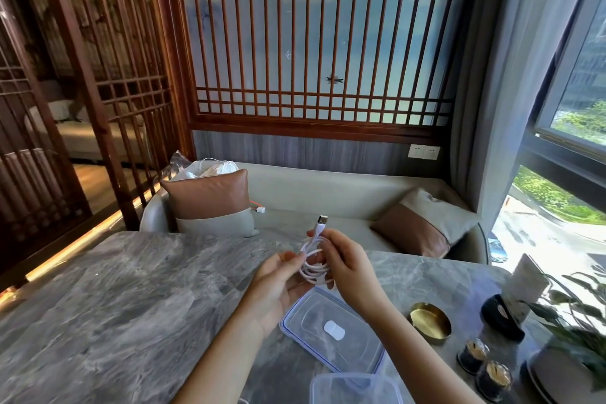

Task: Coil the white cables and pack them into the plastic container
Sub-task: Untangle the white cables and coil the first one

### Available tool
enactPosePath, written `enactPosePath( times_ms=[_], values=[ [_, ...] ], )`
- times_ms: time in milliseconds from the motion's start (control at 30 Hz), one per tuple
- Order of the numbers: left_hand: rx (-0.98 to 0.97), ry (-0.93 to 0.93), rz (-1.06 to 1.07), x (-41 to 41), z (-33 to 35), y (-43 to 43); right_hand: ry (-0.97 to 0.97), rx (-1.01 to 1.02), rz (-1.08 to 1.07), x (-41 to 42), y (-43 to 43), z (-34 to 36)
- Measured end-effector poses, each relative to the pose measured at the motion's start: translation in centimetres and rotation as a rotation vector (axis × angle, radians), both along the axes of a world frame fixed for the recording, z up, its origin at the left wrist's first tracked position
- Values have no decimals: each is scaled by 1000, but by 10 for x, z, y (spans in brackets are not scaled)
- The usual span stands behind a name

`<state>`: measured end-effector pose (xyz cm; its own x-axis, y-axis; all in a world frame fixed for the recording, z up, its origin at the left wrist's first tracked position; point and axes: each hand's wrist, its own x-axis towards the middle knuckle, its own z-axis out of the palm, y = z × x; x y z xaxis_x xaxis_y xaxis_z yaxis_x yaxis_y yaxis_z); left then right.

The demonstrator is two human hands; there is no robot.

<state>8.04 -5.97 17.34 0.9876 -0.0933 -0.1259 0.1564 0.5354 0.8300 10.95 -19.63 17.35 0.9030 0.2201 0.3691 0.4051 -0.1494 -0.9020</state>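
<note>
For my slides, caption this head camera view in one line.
Left hand and right hand hold a coiled white cable over the marble table, near the clear lid.

Grey marble desk [114, 305]: clear blue-rimmed plastic lid [331, 311], middle; clear plastic container [355, 389], near edge; round brass dish [429, 321] and two dark glass jars [472, 356], right edge.

Coiled white cable [313, 267] aloft near clear lid [331, 334]
</note>
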Motion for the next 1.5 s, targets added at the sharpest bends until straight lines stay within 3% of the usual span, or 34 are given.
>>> enactPosePath(
  times_ms=[233, 400, 633, 800, 900, 1067, 1333, 1500],
  values=[
    [291, -119, 1, -1, 4, 8, -116, -162, -13, 1, -8, 11],
    [346, -153, 30, -6, 2, 2, -84, -45, -90, 5, -6, 16],
    [432, -269, 68, -8, 12, 2, 277, 364, 45, 1, -8, 15],
    [564, -330, 72, -11, 11, 3, 279, 454, 76, -3, -6, 15],
    [570, -330, 114, -10, 12, 5, 236, 383, 87, -3, -10, 13],
    [583, -394, 141, -11, 12, 10, 281, 85, 168, -4, -18, 12],
    [562, -382, 238, -7, 13, 11, 315, 199, 215, -3, -22, 12],
    [367, -245, 135, -8, 12, 14, 294, 179, 207, -1, -22, 13]
  ],
)
